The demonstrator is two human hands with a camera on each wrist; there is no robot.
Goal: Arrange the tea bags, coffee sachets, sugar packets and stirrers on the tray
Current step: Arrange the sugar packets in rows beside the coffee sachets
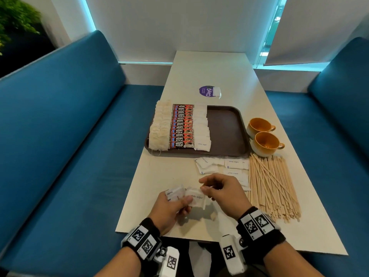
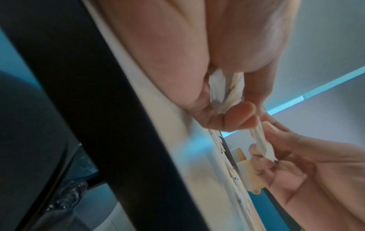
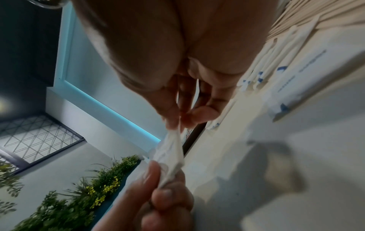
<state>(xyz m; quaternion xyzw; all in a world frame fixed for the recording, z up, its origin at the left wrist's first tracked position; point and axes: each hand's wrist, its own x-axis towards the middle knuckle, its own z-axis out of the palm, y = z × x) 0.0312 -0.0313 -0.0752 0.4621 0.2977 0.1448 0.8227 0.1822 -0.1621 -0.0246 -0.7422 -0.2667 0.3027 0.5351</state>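
Just off the table's near edge (image 1: 139, 228), both hands (image 1: 169, 208) (image 1: 225, 192) on sugar packets (image 1: 196, 197).

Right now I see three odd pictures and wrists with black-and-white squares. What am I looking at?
No machine here: a person works with bare hands and wears three cameras. The wide picture comes from the head; the two close, tilted ones come from cameras strapped to each wrist, beside the patterned markers.

On the white table a brown tray holds rows of tea bags, Kopi Juan coffee sachets and white sugar packets. Beside it stand two orange cups; nearer lie wooden stirrers and loose sugar packets.

The left hand holds a small stack of sugar packets. The right hand pinches one more packet against it.
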